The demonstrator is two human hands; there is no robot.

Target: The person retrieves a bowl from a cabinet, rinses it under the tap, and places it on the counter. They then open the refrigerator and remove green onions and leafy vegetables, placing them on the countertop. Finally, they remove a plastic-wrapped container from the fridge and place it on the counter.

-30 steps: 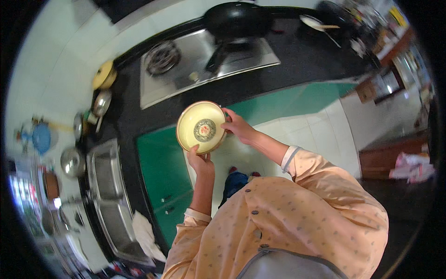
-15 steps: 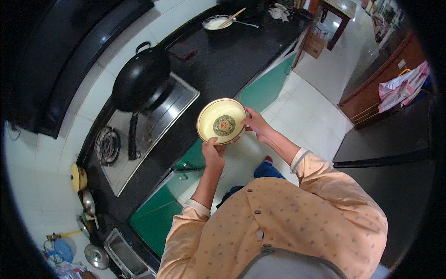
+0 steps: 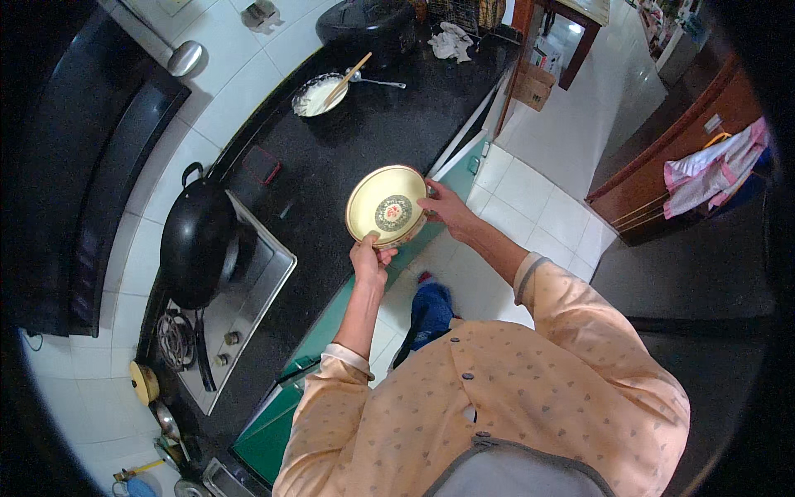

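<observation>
Item: one pale yellow round bowl (image 3: 387,206) with a reddish-brown rim, at the centre of the frame, tilted, its inside facing the camera. Marking: a dark greenish-grey ringed medallion (image 3: 393,213) with a red motif on the inner base, too small to read as writing.

Handling: held in both hands, which stood apart on the rim. The left hand (image 3: 370,260) gripped the lower edge, thumb over the rim and fingers beneath. The right hand (image 3: 447,208) gripped the right edge, thumb on the inner wall and fingers outside.

Edges and room: the bowl overlapped the front edge of the black stone counter (image 3: 331,157) in view; its height above that surface could not be told. Bare counter stretched from the bowl's upper left toward a dark-rimmed round dish (image 3: 296,103) of white contents at upper centre. Green cabinet doors (image 3: 339,313) lay below the counter edge; white floor tiles (image 3: 530,186) ran to the right of the hands.

Also recorded: wooden chopsticks (image 3: 348,79) across the dish; a long-handled metal spoon (image 3: 381,82) beside them; a black long-handled wok (image 3: 195,240) on a steel gas stove (image 3: 261,282) at left; a brown cardboard box (image 3: 532,88) at upper right, its print illegible.
</observation>
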